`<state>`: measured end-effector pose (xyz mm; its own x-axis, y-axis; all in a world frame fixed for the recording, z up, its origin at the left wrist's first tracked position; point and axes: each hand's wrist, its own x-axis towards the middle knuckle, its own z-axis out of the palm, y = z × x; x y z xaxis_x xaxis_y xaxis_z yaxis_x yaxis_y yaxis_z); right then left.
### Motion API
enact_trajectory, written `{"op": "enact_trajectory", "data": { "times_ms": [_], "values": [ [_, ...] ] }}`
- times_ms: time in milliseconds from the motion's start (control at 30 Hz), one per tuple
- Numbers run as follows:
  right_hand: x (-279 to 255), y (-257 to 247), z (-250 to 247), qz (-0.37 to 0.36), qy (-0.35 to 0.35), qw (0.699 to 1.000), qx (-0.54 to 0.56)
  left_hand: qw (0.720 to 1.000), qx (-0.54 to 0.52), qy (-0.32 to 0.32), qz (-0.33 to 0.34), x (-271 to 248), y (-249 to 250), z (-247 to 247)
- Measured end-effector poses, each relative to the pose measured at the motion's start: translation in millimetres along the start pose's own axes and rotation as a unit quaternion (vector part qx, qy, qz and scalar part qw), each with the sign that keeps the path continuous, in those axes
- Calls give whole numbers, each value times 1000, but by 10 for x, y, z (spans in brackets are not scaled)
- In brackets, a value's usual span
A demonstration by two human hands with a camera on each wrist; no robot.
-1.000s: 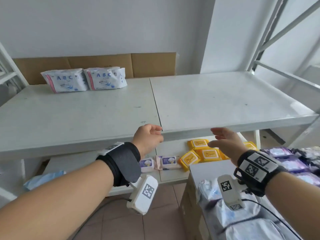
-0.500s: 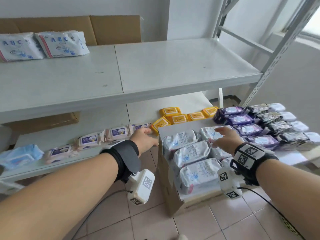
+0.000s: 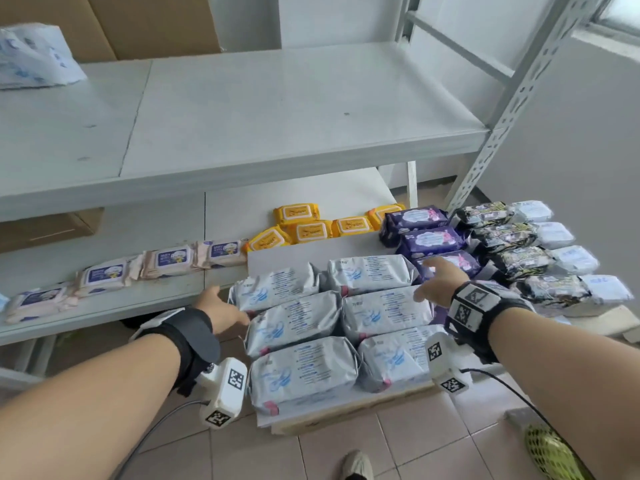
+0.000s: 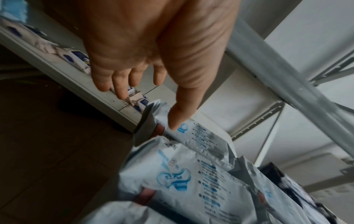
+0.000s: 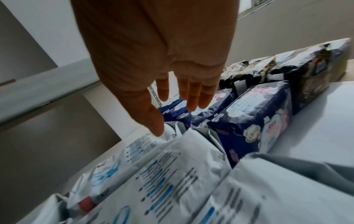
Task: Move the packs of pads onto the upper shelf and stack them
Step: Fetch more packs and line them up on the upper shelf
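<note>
Several silver-white packs of pads (image 3: 304,323) with blue print lie in two rows on a low cardboard box (image 3: 349,412). My left hand (image 3: 221,308) is open at the left end of the rows; its thumb (image 4: 179,115) touches the rearmost left pack (image 4: 197,133). My right hand (image 3: 436,282) is open over the right ends of the far packs (image 5: 172,151), beside the purple packs (image 5: 254,121), holding nothing. One white ABC pack (image 3: 31,58) lies at the far left of the upper shelf (image 3: 277,109).
Purple packs (image 3: 422,232) and black-patterned packs (image 3: 505,237) lie right of the box. Yellow wipes (image 3: 304,226) and beige wipes (image 3: 166,259) sit on the lower shelf (image 3: 104,299). A slotted metal upright (image 3: 512,105) stands right. A shoe (image 3: 356,465) and a green mesh bag (image 3: 550,452) are on the floor.
The view has swung down and right from the upper shelf to the box. Both hands have come down from the shelf edge to the two ends of the silver-white packs.
</note>
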<state>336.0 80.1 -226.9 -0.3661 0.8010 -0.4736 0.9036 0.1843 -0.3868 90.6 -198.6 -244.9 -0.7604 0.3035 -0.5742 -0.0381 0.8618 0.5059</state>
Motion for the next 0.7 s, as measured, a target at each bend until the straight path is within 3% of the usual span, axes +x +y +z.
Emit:
{"op": "enact_trajectory", "data": {
  "times_ms": [300, 467, 700],
  "values": [
    [512, -230, 140, -62, -36, 990, -123, 999, 34, 10, -41, 302, 46, 188],
    [583, -288, 204, -59, -43, 978, -196, 998, 43, 0, -43, 475, 29, 228],
    [717, -441, 267, -53, -57, 978, -193, 998, 23, -52, -27, 686, 43, 176]
  ]
}}
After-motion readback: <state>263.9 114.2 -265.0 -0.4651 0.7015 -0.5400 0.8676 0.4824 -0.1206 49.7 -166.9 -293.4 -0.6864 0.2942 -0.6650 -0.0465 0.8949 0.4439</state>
